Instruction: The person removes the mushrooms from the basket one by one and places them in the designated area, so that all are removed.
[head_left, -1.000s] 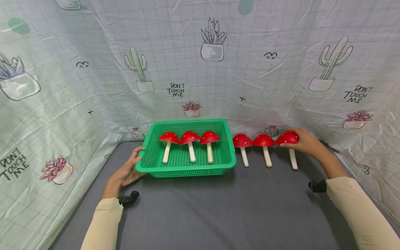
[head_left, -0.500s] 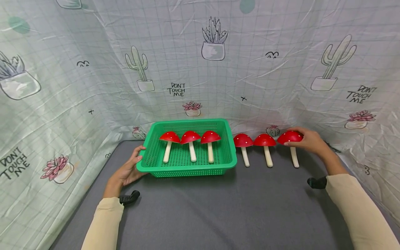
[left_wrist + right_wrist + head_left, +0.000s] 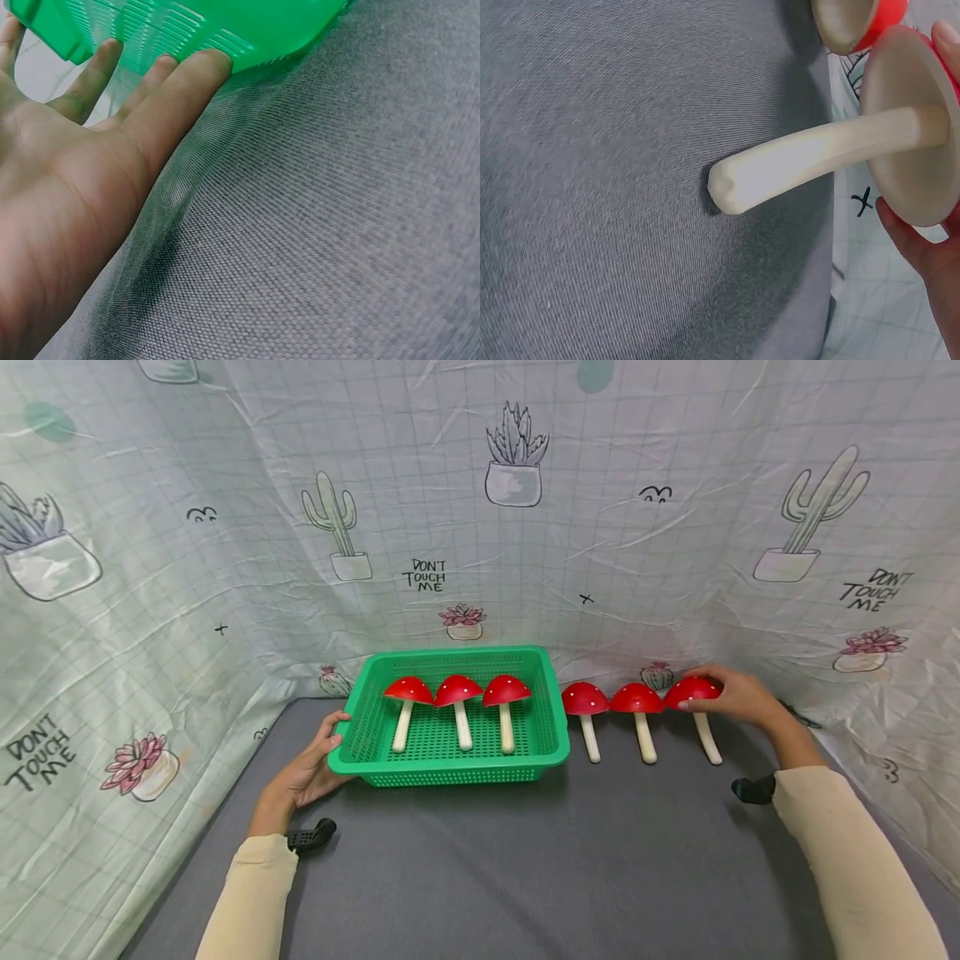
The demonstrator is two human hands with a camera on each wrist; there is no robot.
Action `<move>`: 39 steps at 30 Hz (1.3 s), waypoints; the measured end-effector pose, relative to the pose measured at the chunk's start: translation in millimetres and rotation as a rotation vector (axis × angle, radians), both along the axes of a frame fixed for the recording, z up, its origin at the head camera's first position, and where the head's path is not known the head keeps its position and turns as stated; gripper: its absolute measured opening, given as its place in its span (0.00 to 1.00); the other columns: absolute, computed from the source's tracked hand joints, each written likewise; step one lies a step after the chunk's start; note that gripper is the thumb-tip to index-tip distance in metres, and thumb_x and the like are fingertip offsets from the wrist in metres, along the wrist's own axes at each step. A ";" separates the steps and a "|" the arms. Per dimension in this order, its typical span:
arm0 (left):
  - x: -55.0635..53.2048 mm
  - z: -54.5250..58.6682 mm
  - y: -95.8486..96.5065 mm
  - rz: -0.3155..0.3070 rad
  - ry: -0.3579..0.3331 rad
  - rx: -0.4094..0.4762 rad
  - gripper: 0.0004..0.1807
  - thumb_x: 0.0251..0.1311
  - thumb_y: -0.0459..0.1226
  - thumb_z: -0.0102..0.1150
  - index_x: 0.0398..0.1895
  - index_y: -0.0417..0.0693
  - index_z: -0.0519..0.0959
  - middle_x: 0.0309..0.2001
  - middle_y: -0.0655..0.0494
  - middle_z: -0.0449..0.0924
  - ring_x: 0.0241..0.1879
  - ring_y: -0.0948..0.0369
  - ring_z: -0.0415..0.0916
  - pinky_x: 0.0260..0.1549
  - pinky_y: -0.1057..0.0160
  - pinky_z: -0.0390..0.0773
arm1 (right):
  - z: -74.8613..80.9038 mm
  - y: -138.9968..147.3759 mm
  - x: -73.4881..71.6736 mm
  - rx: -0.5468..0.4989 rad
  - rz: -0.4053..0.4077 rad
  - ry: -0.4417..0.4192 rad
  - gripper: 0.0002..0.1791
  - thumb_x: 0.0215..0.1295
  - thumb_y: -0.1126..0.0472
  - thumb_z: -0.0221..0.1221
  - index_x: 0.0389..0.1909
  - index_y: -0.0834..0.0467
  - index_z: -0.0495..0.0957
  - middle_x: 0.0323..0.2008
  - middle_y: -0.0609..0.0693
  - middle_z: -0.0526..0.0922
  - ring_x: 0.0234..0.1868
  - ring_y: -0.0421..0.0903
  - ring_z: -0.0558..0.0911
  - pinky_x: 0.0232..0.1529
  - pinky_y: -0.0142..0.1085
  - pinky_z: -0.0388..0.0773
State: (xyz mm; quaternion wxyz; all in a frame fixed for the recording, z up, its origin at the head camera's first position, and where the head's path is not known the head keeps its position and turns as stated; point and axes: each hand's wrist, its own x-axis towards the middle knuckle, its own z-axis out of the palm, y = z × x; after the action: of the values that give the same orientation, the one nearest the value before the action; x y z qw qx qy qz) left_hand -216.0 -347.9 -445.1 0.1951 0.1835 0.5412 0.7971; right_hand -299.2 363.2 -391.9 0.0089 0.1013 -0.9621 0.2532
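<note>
In the head view a green plastic basket (image 3: 450, 765) holds three toy mushrooms with red, white-dotted caps and pale stems, one of them a middle mushroom (image 3: 461, 722). My left hand (image 3: 306, 774) is at the basket's left end; in the left wrist view its straight fingers (image 3: 176, 97) touch the basket wall. Right of the basket, a row of mushrooms lies on the grey cloth. My right hand (image 3: 741, 696) grips the cap of the rightmost toy mushroom (image 3: 688, 692) between thumb and fingers. Its stem end (image 3: 735, 184) rests on the cloth in the right wrist view.
Two more mushrooms lie between the basket and the held one: a nearer mushroom (image 3: 585, 699) beside the basket rim and another mushroom (image 3: 637, 699) beside the held cap. A printed fabric curtain (image 3: 585, 543) rises behind and along both sides of the grey surface (image 3: 465, 868).
My right hand has shifted the rightmost mushroom slightly left, its cap now right at the neighbouring cap and its stem slanting more. The left hand and basket have stayed put.
</note>
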 end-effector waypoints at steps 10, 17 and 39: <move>-5.2 -2.6 1.6 -0.011 0.013 -0.002 0.17 0.82 0.36 0.31 0.63 0.71 0.58 0.62 0.52 0.61 0.54 0.56 0.73 0.54 0.50 0.75 | -4.8 14.5 0.7 -0.121 0.007 -0.082 0.42 0.63 0.40 0.67 0.70 0.59 0.67 0.64 0.68 0.68 0.59 0.66 0.69 0.51 0.55 0.76; -5.1 -1.7 -0.5 -0.010 0.014 0.010 0.17 0.82 0.37 0.31 0.62 0.71 0.58 0.62 0.53 0.61 0.53 0.57 0.74 0.54 0.51 0.76 | -8.1 10.5 -2.3 -0.101 -0.001 -0.128 0.44 0.62 0.38 0.67 0.71 0.59 0.65 0.65 0.70 0.64 0.61 0.68 0.65 0.52 0.59 0.76; -5.3 -5.5 -3.7 -0.029 0.002 0.039 0.17 0.82 0.37 0.32 0.63 0.72 0.59 0.62 0.53 0.60 0.54 0.56 0.73 0.55 0.50 0.75 | -23.7 3.6 -3.0 -0.126 0.036 -0.166 0.45 0.69 0.38 0.60 0.75 0.62 0.58 0.69 0.73 0.58 0.64 0.71 0.62 0.60 0.68 0.65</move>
State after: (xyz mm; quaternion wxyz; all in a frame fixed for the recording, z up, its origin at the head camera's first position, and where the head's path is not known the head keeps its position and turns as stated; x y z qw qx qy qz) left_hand -221.3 -351.6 -450.6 0.2026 0.1957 0.5230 0.8044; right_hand -302.2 366.8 -415.5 -0.0691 0.0967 -0.9396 0.3210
